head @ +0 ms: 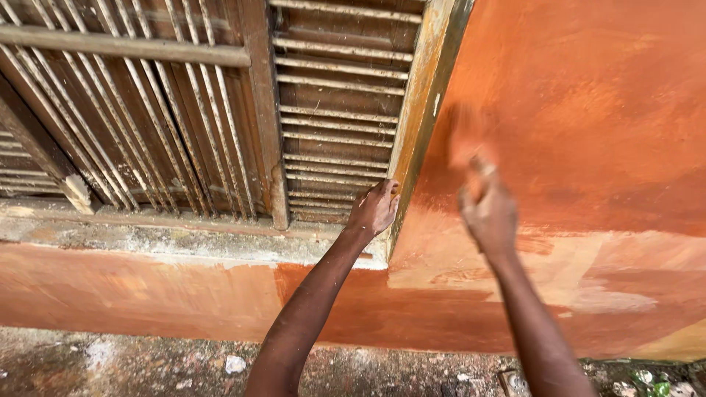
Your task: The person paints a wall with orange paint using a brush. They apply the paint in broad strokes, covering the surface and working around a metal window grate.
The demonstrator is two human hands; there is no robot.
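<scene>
This is the outside of an old house, seen at the foot of its wall. A rendered wall [588, 95] carries wet-looking orange-brown paint, patchy and streaked, with paler unpainted plaster showing lower down. Set into it is a weathered wooden louvred window shutter [338, 110] with a metal bar grille [132, 110] beside it, both worn and flaking. A rough concrete sill [147, 235] runs beneath, stained and chipped. Below lies bare ground [147, 364], gritty with small stones and bits of rubble.
</scene>
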